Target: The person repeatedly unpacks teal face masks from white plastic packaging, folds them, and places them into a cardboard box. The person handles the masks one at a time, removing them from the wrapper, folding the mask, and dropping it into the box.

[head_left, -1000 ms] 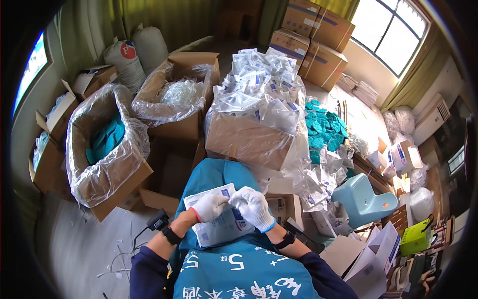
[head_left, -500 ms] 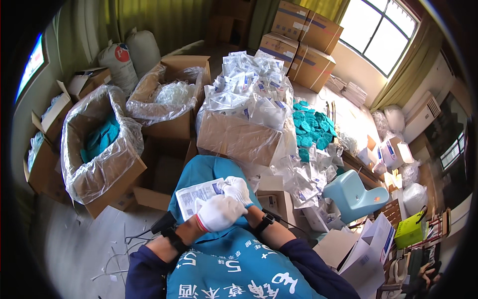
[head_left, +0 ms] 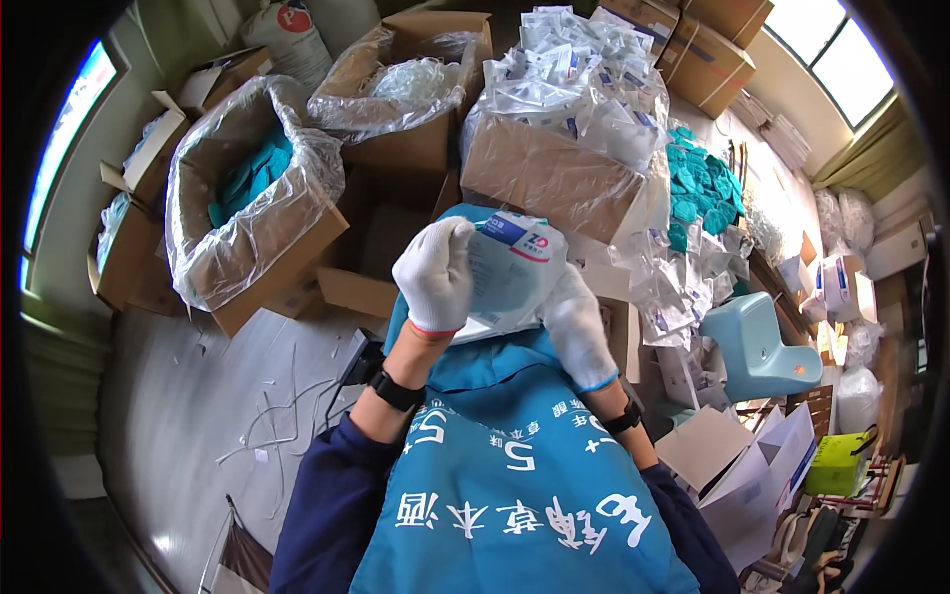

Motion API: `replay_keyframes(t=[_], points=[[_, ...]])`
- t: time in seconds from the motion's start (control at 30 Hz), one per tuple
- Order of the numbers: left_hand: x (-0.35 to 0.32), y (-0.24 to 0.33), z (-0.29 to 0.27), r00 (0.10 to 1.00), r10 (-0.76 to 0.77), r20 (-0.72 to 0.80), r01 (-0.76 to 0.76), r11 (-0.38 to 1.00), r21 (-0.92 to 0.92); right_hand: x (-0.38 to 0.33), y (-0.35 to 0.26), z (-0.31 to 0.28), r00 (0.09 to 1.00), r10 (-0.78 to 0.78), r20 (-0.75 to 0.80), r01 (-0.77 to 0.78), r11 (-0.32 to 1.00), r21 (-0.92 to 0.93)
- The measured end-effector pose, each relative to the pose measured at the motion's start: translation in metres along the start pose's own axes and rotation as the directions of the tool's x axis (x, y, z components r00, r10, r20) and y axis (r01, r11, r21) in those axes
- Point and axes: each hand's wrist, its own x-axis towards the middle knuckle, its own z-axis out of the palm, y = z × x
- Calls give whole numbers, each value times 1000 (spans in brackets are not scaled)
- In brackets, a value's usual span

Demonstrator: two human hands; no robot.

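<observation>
Packet (head_left: 515, 269), edge-grasped by right hand (head_left: 577, 322), could be dropped if grip is loosened; left hand (head_left: 433, 275) curled, hold unclear.

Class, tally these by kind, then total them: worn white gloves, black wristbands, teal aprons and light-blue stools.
White gloves: left hand, right hand: 2
Black wristbands: 2
Teal apron: 1
Light-blue stool: 1
Total: 6
</observation>
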Motion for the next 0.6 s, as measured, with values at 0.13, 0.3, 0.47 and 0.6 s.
replay_keyframes(t=[0.13,0.3,0.47,0.6], points=[[-11,9,5,975,-188,116,208,958,-198,-4,16,6,997,5,-76,-43,865,-500],[25,7,-21,791,-334,513,554,747,-368,6,-1,1,863,-401,306,417,226,-880],[40,15,-33,679,-28,733,243,951,-189,6,7,-8,894,-344,287,382,249,-890],[30,17,-37,657,147,739,-30,985,-169,3,10,-3,900,-353,257,368,296,-881]])
